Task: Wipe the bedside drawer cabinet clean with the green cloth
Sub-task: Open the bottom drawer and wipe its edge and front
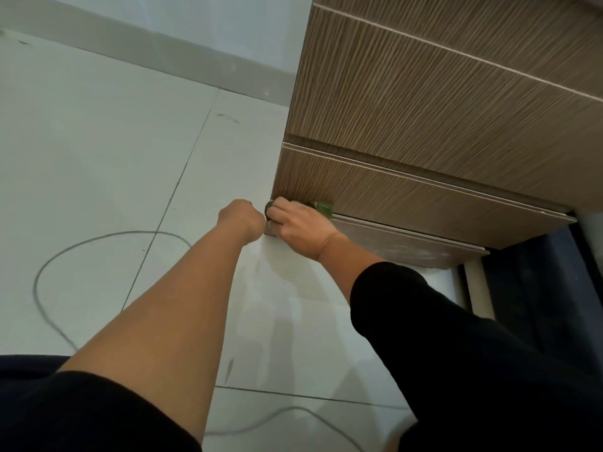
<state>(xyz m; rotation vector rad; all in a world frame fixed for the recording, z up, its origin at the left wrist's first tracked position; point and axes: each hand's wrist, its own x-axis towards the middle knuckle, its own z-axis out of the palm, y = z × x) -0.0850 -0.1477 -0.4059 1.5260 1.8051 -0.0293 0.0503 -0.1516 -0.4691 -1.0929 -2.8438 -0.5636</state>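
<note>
The white tiled floor point(98, 158) fills most of the view, and a thin grey cable point(42, 265) curls over it, well to the left of the cabinet. The bedside drawer cabinet point(440, 102) stands at the right, brown with a fine wood grain, and its drawer fronts run as long horizontal bands away to the right. Under the lowest drawer front there is a paler bottom strip point(408, 239) that looks dusty.

Both arms reach to the lower left corner of the cabinet. The right hand point(298, 228) lies against this corner with its fingers curled over the green cloth point(323, 208) and presses it on the lower edge of the drawer front. Only a small part of the cloth shows, just right of the fingers and at the corner itself. The left hand point(243, 218) is just left of the corner, touching or almost touching the right hand. Its fingers are turned away from the camera, so I cannot tell if it holds anything or is only a fist; perhaps it steadies the cabinet side.

The long axis of the unwiped edge goes from the cloth to the right, so I judge the next stroke belongs to the right hand, sliding rightward along the band.
</note>
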